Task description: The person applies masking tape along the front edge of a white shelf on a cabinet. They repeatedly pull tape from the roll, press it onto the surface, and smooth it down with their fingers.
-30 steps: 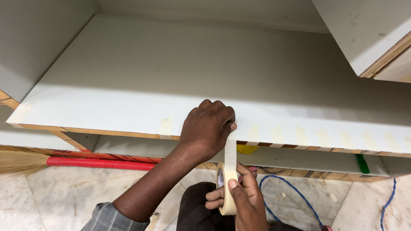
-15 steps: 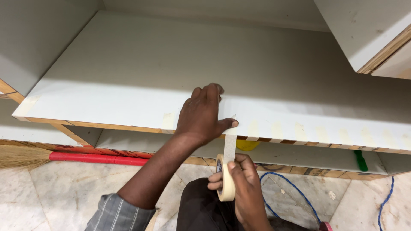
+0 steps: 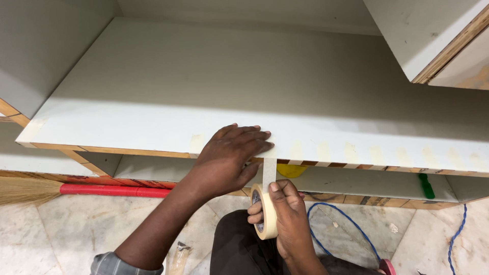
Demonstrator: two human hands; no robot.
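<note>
Cream masking tape roll [image 3: 267, 219] sits clamped in the right hand [image 3: 285, 214], below the shelf [image 3: 153, 102]; left hand [image 3: 232, 158] presses flat, fingers together, near taped strips [image 3: 356, 153]. Red-handled broom [image 3: 102, 190] lies left.

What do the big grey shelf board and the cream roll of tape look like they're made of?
The grey shelf board looks like plywood with a smooth matt grey laminate: its bare front edge shows layered wood. The cream roll of tape, held in the right hand, looks like dull paper masking tape, though that is not certain.
</note>
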